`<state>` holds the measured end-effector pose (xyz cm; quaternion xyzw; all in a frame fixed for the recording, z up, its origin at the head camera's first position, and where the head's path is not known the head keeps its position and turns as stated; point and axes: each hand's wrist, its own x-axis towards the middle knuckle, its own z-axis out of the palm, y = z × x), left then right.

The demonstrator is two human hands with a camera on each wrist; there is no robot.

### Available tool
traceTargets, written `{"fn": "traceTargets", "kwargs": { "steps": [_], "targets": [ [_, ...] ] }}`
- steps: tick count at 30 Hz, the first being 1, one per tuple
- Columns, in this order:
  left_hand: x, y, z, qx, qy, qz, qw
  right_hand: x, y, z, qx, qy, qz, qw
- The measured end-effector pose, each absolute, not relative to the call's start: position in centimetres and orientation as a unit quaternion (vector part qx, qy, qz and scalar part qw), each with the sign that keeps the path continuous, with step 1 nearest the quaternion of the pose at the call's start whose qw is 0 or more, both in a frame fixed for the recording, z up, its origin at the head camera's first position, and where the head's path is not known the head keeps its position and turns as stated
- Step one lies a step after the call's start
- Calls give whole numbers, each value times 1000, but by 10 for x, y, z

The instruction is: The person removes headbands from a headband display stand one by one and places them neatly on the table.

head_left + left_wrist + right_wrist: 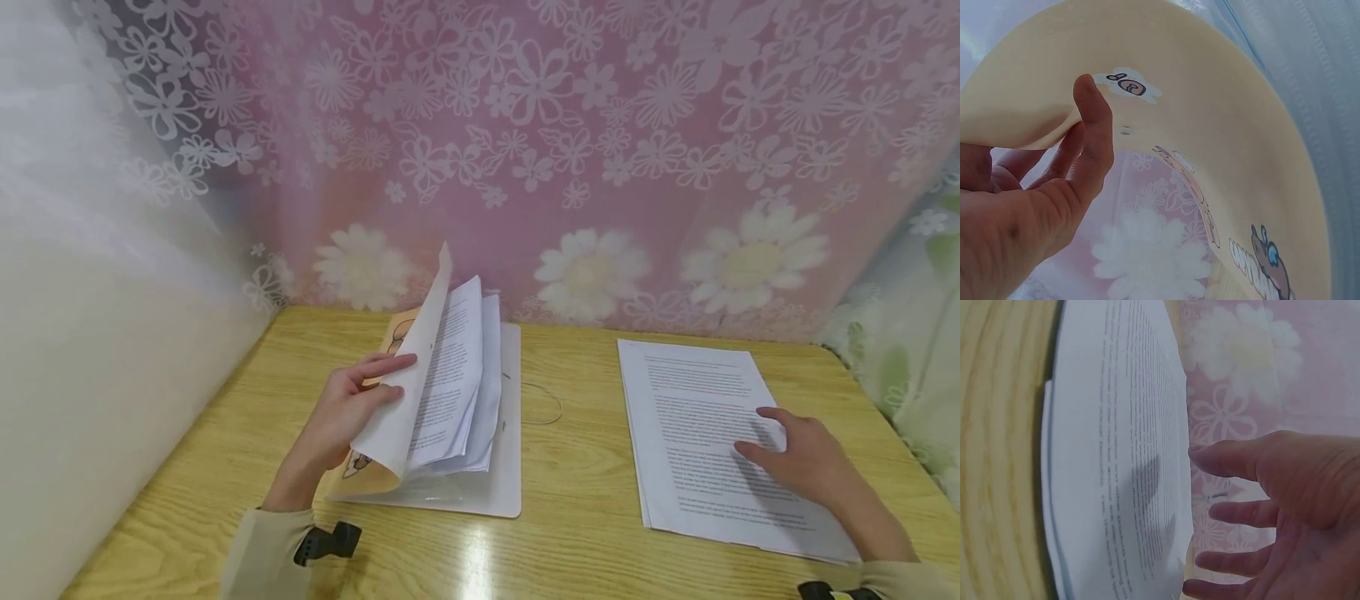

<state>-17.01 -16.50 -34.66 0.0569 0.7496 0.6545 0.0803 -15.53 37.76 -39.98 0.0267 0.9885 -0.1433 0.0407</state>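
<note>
Visibly, a pale-orange, cartoon-printed flexible cover (414, 402) is gripped at seven o'clock by the left hand (348, 408); at four o'clock, white printed rectangular paper sheets (697, 442) are overhung by the right hand (810, 458), fingers apart.

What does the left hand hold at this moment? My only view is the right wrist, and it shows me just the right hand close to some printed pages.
Observer: The left hand holds the cover of a folder raised.
Operator: Thank you. Is there something inside this folder?
Observer: Yes, the head view shows printed sheets in it.
</note>
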Motion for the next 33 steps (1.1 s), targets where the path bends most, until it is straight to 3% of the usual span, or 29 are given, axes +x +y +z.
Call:
{"fn": "traceTargets", "kwargs": {
  "steps": [10,22,29,33],
  "targets": [
    [-170,-165,-346,58,746,658,80,-156,396,-408,45,988,-131,74],
    [-171,-165,-346,62,752,651,74,-163,408,-412,101,964,-192,157],
    [-171,-166,-346,62,751,653,72,-161,406,-413,90,969,-197,118],
    [-171,-165,-347,64,750,655,70,-159,407,-411,80,961,-235,122]
  ]
}}
